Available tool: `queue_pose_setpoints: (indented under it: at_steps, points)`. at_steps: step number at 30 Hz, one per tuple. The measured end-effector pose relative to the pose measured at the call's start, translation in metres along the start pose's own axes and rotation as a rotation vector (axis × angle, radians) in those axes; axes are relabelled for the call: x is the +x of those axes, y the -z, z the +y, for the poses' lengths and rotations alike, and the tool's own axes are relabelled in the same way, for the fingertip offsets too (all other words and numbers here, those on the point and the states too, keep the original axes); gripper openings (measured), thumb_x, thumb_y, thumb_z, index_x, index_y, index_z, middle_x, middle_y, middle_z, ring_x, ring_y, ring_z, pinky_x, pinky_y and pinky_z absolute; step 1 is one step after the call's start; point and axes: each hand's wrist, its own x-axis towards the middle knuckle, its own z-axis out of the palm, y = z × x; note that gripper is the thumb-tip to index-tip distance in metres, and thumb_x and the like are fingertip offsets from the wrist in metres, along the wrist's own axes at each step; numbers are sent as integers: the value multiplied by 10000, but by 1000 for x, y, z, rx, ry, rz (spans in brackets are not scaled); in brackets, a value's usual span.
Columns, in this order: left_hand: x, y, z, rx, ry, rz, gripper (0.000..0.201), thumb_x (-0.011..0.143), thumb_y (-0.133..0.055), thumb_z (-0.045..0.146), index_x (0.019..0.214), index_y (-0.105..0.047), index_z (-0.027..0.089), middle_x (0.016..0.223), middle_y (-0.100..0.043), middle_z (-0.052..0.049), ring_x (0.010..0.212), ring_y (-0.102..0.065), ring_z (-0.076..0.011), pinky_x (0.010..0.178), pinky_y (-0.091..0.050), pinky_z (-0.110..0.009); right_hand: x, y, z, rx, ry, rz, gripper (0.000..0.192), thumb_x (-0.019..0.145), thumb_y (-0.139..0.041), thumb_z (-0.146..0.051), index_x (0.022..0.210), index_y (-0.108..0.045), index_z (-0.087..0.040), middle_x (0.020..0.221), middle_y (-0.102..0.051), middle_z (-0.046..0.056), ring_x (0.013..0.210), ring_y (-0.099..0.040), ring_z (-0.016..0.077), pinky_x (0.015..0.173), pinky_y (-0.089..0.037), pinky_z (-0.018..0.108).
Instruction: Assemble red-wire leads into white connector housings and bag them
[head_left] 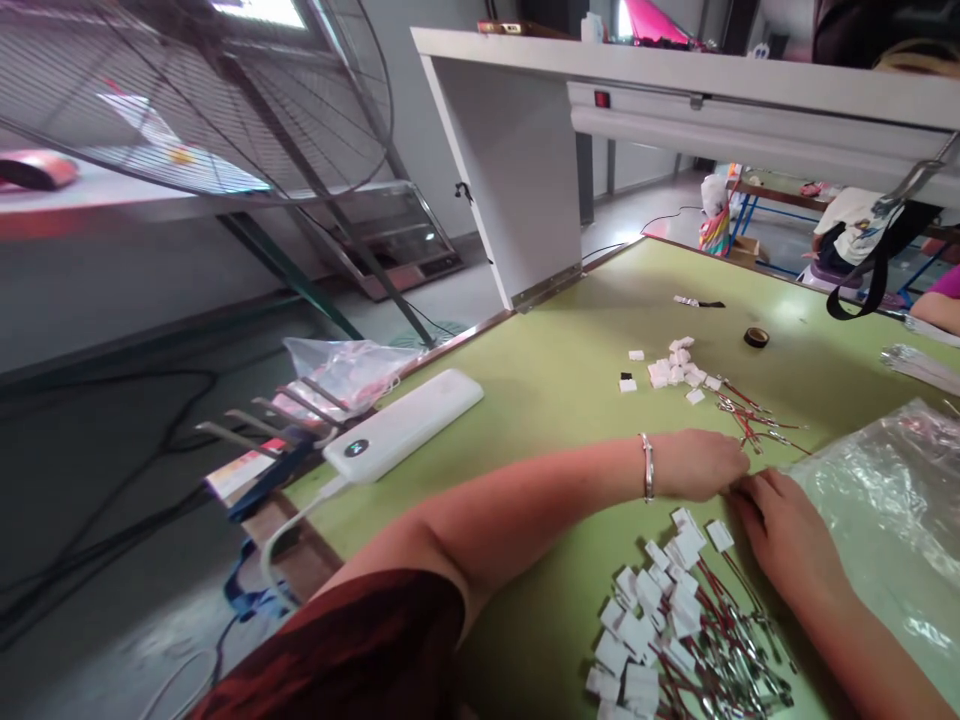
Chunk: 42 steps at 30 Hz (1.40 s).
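My left hand (697, 464), with a silver bangle on the wrist, rests on the green table (555, 370), fingers closed near loose red wires (757, 420). My right hand (780, 535) lies palm down just beside it, fingertips meeting the left hand's; whether anything is pinched between them is hidden. Below both hands lies a heap of finished white connectors with red wires (667, 630). A smaller cluster of bare white connectors (675, 368) sits farther back.
A white power bank (405, 425) with a cable lies at the table's left edge. A clear plastic bag (892, 500) covers the right side. A roll of black tape (756, 337) sits beyond. A large fan (225, 100) stands left. Another person's arm (937, 305) shows far right.
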Motion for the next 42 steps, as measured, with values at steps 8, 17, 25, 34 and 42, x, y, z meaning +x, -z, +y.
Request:
queue_pose_setpoints:
  at_steps: [8,17,25,34,42]
  points:
    - [1,13,-57,-79,614,470,313,951,-456,342,1106,-581,101,1061,-624,-144,933,-605,-238,807,-480,-349,-1,10,1,369,-328,54,252,877,-431,-424,844,-575,-219,728,-649,27,635,-556,184,623,-393,308]
    - [12,-19,-59,103,525,336,309,903,-426,121,1154,-605,148,1009,-587,-125,925,-596,-238,752,-482,-319,-1,20,-9,843,-554,79,272,742,-596,-450,702,-539,-187,561,-419,-55,525,-357,99,496,-271,240]
    - [9,-8,-63,-224,534,574,201,854,-513,167,944,-691,143,965,-597,-86,889,-594,-202,853,-475,-322,1,34,5,951,-626,347,237,682,-656,-376,679,-509,-190,597,-419,-57,522,-305,77,478,-240,225]
    - [5,9,-5,-1449,401,408,98,839,-627,186,864,-685,110,646,-601,-7,550,-513,-61,567,-439,-203,-3,39,-2,904,-582,287,318,676,-694,-479,721,-635,-170,607,-507,-28,556,-389,100,522,-324,243]
    - [5,2,-3,-1760,351,333,91,785,-693,100,873,-716,102,726,-643,-25,621,-556,-63,697,-463,-245,-5,40,-2,813,-484,185,330,736,-629,-490,662,-593,-170,561,-400,-48,539,-320,90,500,-278,235]
